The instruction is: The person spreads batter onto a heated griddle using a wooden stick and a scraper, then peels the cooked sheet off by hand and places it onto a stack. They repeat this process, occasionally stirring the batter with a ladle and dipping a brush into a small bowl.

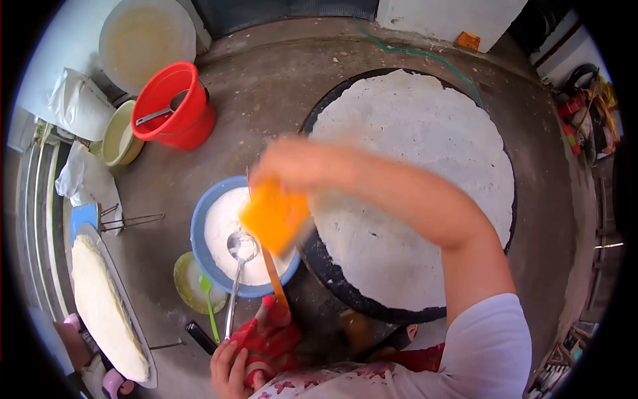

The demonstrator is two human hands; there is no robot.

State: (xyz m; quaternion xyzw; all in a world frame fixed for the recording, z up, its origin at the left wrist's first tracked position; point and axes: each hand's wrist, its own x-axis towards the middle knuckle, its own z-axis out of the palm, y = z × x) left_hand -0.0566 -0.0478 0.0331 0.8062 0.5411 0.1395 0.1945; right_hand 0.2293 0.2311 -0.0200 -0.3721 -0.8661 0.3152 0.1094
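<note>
My right hand [292, 163], blurred by motion, grips an orange scraper [274, 216] above a blue basin [199, 249]. White batter [222, 216] fills the basin, where a metal ladle [240, 247] and a flat wooden stick [272, 272] lean. At the bottom, my left hand [229, 367] has its fingers curled on a red patterned cloth [272, 342], close to the ladle's handle end. Under my right forearm, a thin pale sheet of batter [412, 166] covers most of a round black griddle [325, 263].
A yellowish bowl [183, 292] with a green spatula [210, 309] stands beside the basin. A red bucket [189, 130] holding a metal scoop is at upper left, next to a pale green basin [119, 143]. Folded pale sheets [106, 306] lie on a left-hand board. A green hose [425, 53] runs behind the griddle.
</note>
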